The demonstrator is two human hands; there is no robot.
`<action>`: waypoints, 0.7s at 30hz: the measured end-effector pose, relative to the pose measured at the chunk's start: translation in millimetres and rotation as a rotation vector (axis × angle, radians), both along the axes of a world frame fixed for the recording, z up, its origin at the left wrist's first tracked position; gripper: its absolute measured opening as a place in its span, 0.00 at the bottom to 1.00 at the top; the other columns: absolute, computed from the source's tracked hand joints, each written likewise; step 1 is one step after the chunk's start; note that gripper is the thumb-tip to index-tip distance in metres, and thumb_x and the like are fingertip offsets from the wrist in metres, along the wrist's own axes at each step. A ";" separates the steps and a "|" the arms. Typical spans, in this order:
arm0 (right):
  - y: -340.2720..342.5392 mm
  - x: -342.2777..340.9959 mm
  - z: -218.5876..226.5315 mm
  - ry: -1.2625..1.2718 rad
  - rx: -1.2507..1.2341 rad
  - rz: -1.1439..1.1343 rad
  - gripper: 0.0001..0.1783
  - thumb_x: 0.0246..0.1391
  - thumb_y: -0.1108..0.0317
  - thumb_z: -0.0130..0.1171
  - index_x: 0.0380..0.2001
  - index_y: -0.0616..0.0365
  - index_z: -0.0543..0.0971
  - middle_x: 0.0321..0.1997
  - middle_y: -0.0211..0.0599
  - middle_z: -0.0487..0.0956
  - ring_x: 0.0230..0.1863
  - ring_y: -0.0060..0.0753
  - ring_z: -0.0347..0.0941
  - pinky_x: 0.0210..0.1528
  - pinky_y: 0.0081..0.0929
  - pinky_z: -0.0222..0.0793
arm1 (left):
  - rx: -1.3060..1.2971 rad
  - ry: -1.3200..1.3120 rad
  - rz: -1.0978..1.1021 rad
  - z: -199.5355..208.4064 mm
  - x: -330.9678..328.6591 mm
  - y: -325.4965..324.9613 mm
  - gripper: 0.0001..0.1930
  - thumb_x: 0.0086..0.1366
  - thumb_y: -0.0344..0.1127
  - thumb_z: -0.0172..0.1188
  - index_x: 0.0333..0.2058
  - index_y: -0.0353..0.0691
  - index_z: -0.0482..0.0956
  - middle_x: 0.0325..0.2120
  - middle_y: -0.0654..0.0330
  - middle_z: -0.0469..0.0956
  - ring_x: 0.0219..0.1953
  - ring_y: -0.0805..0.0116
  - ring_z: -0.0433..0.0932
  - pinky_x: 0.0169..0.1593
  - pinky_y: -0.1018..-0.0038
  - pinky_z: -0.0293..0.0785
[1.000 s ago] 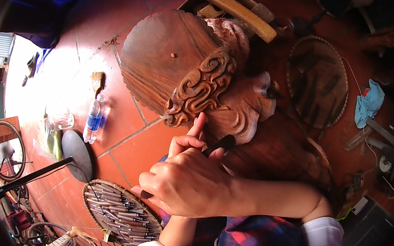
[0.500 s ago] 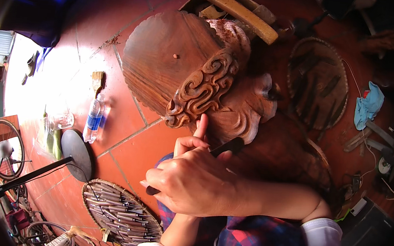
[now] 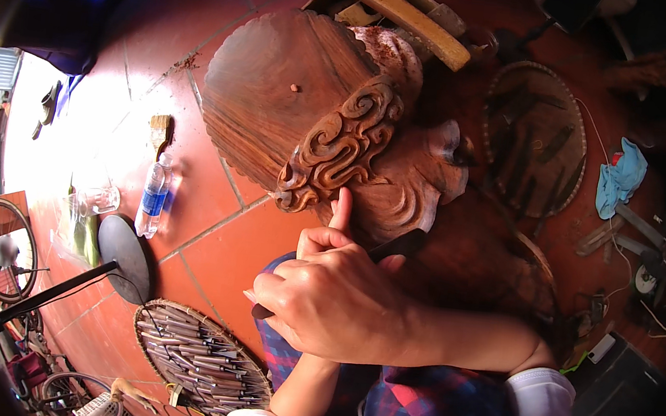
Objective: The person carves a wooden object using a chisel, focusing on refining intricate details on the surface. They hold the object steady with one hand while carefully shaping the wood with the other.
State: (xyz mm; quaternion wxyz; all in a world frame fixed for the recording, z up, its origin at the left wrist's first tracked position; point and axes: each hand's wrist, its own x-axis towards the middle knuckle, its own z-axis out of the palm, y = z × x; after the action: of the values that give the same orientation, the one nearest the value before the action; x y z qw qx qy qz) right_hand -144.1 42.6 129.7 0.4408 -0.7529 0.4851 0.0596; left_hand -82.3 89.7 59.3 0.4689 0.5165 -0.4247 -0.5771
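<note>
A carved brown wooden piece (image 3: pixel 280 93) lies in front of me, with a smooth scallop-edged face, a band of scrolls (image 3: pixel 349 132) and a wavy lower part (image 3: pixel 412 192). My right hand (image 3: pixel 331 301) reaches in from the right, closed around a dark hand tool (image 3: pixel 399 245); the tool's other end shows beside the fist. My left hand (image 3: pixel 340 213) comes up from below and is mostly covered by the right. One finger, apparently the left's, stretches up to the lower edge of the scrolls; its other fingers look curled, and what they hold is hidden.
Left on the tiled floor are a brush (image 3: pixel 160 133), a water bottle (image 3: pixel 154 199) and a black stand base (image 3: pixel 123 259). A basket of carving tools (image 3: pixel 196 356) is at lower left; a round basket (image 3: pixel 535 140) lies right. A wooden bar (image 3: pixel 390 11) crosses behind the carving.
The carving and floor items have shifted slightly left and up in view. Both hands keep almost the same hold, with the raised finger still at the scrolls.
</note>
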 end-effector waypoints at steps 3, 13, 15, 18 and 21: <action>-6.8 9.6 11.1 -0.071 -0.009 0.093 0.46 0.50 0.63 0.62 0.70 0.54 0.53 0.49 0.29 0.71 0.45 0.25 0.56 0.56 0.19 0.52 | -0.014 -0.109 0.023 10.3 10.7 -3.2 0.27 0.49 0.21 0.71 0.48 0.32 0.70 0.42 0.62 0.69 0.50 0.79 0.70 0.58 0.82 0.60; -7.6 0.4 14.4 -0.096 0.031 0.153 0.37 0.46 0.67 0.62 0.61 0.51 0.62 0.47 0.37 0.72 0.44 0.28 0.60 0.55 0.23 0.55 | 0.021 -0.199 -0.075 9.8 13.1 -0.3 0.30 0.50 0.23 0.71 0.52 0.35 0.68 0.44 0.61 0.69 0.45 0.78 0.67 0.61 0.82 0.55; -6.8 -3.4 14.3 -0.108 0.030 0.150 0.34 0.45 0.67 0.63 0.57 0.52 0.65 0.46 0.39 0.73 0.44 0.28 0.61 0.55 0.24 0.56 | 0.036 -0.326 -0.102 16.8 9.8 -1.8 0.25 0.52 0.24 0.71 0.46 0.37 0.68 0.49 0.59 0.70 0.47 0.78 0.67 0.60 0.81 0.56; -5.6 4.6 8.5 -0.133 -0.014 0.138 0.29 0.44 0.67 0.63 0.52 0.52 0.69 0.44 0.42 0.74 0.45 0.28 0.62 0.54 0.26 0.58 | -0.035 -0.094 0.017 -2.6 9.8 -0.5 0.22 0.53 0.24 0.70 0.41 0.40 0.65 0.57 0.53 0.68 0.48 0.77 0.67 0.58 0.79 0.58; -3.3 -3.1 10.6 -0.154 -0.025 0.133 0.24 0.43 0.68 0.63 0.47 0.52 0.73 0.42 0.44 0.74 0.45 0.29 0.64 0.54 0.28 0.60 | -0.068 -0.056 0.002 -2.7 8.6 -3.1 0.22 0.54 0.24 0.69 0.41 0.40 0.65 0.57 0.52 0.68 0.49 0.76 0.67 0.59 0.78 0.58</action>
State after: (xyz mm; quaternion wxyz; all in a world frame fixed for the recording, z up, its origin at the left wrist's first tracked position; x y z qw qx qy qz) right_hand -147.2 39.3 140.3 0.4624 -0.7912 0.3995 0.0247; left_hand -73.8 86.6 56.6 0.4747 0.5167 -0.4563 -0.5472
